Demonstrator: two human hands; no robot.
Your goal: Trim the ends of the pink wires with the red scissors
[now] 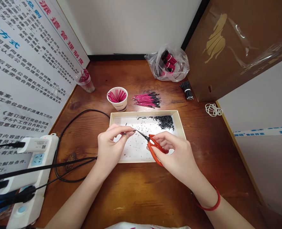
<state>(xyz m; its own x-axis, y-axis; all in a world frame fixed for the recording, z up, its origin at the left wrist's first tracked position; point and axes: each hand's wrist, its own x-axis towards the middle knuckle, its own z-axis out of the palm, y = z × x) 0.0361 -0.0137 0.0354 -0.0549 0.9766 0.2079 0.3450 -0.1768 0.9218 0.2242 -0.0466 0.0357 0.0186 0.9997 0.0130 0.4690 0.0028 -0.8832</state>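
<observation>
My right hand (173, 151) grips a small pair of scissors (155, 146) by its orange handles, the slim dark blades pointing up and left. At the blade tips, my left hand (113, 140) pinches a thin, short dark piece between thumb and fingers; its kind is too small to make out. Both hands are over a shallow white box (144, 160). Inside it lies a heap of short black pieces (165, 122) at the far right corner, with tiny dark bits scattered across the bottom.
Behind the box are a paper cup (121, 106) of pink sticks, a row of pink-and-black wires (147, 100), a plastic bag (155, 68), a black wire bundle (186, 90) and white bands (214, 109). A clear cup (86, 85) stands back left. A power strip (42, 178) with cables is at left.
</observation>
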